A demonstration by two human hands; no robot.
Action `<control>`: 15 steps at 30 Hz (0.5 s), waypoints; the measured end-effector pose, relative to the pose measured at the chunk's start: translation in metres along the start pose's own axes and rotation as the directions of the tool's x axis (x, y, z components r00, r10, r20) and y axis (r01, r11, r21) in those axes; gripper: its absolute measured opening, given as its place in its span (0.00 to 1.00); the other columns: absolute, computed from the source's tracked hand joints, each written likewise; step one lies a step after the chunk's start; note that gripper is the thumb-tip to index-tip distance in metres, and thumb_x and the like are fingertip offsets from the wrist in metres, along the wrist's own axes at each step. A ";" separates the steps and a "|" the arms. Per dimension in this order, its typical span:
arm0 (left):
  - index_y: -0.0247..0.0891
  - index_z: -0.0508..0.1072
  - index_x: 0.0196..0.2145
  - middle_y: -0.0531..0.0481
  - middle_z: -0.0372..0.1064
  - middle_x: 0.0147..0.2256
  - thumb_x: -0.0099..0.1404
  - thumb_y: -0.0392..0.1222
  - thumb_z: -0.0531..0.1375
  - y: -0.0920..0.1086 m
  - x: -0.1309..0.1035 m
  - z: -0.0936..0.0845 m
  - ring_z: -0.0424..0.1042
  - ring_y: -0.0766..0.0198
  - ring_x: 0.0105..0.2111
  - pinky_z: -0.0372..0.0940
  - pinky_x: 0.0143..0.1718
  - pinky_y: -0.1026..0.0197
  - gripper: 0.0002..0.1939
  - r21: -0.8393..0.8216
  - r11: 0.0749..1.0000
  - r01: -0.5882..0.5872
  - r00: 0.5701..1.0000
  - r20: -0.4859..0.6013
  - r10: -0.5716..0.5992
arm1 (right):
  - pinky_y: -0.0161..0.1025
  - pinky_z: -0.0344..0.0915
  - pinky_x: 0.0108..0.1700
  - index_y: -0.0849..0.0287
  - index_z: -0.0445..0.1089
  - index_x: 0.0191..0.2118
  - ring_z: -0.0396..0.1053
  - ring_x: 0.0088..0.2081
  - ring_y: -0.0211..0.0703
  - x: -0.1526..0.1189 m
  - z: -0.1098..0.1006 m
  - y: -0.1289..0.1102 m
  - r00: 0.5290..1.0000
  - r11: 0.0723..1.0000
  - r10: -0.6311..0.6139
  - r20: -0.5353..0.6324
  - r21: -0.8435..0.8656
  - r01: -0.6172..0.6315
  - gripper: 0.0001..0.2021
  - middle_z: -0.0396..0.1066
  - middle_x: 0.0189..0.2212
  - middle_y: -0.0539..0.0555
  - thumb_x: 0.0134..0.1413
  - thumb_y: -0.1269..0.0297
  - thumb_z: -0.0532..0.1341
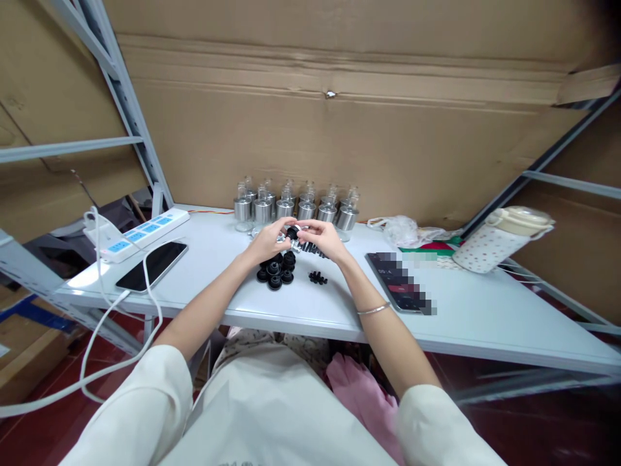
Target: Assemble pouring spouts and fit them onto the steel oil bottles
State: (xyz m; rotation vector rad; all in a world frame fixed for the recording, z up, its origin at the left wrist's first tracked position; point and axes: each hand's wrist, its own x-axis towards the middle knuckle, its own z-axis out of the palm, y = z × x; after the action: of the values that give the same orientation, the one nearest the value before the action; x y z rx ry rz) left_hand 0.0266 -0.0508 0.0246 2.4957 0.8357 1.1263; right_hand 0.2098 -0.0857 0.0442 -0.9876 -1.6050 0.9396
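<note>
My left hand (268,243) and my right hand (326,238) meet over the middle of the table. Between their fingertips they hold a small black round cap (292,232), partly covered by the fingers. Just below my left hand lies a cluster of black round caps (275,269) with stepped tops. Small black pieces (317,277) form a little pile under my right wrist, and more dark pieces (311,248) lie behind it. Some shiny metal bits (294,245) show under the fingers. Behind both hands stand rows of glass bottles with metal sleeves (284,208).
At the left are a white power strip (145,234) and a phone (152,266) with a white cable. To the right lie another phone (398,283), a plastic bag (405,230) and a tilted dotted flask (499,239). Cardboard (339,142) walls the table's back.
</note>
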 end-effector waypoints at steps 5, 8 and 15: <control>0.35 0.63 0.53 0.45 0.69 0.46 0.53 0.31 0.53 0.004 0.002 0.002 0.69 0.66 0.37 0.66 0.40 0.64 0.27 -0.017 0.998 -0.066 0.997 -0.050 0.065 | 0.40 0.65 0.33 0.63 0.72 0.39 0.66 0.25 0.37 -0.002 0.001 -0.006 1.000 0.996 0.020 0.006 0.083 -0.020 0.21 0.69 0.21 0.49 0.36 0.59 0.68; 0.35 0.65 0.51 0.47 0.70 0.42 0.52 0.30 0.54 0.008 0.002 0.000 0.68 0.68 0.33 0.65 0.37 0.65 0.26 -0.034 0.998 -0.050 0.995 -0.093 0.047 | 0.36 0.62 0.29 0.62 0.70 0.42 0.62 0.23 0.33 -0.003 0.004 -0.008 1.000 0.998 0.004 0.026 0.060 -0.005 0.24 0.64 0.19 0.44 0.34 0.61 0.69; 0.36 0.67 0.44 0.53 0.66 0.33 0.50 0.31 0.55 0.012 0.002 -0.002 0.62 0.70 0.27 0.62 0.33 0.66 0.21 0.003 0.999 -0.052 0.994 -0.092 0.052 | 0.33 0.57 0.26 0.61 0.66 0.42 0.59 0.21 0.32 0.000 0.008 0.001 0.999 0.999 -0.016 0.050 0.053 0.013 0.22 0.60 0.18 0.42 0.34 0.67 0.64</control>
State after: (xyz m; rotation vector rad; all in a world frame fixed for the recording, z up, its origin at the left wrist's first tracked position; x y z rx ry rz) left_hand 0.0314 -0.0592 0.0327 2.4953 0.7996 1.2674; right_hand 0.2023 -0.0864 0.0414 -0.9215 -1.6193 0.9992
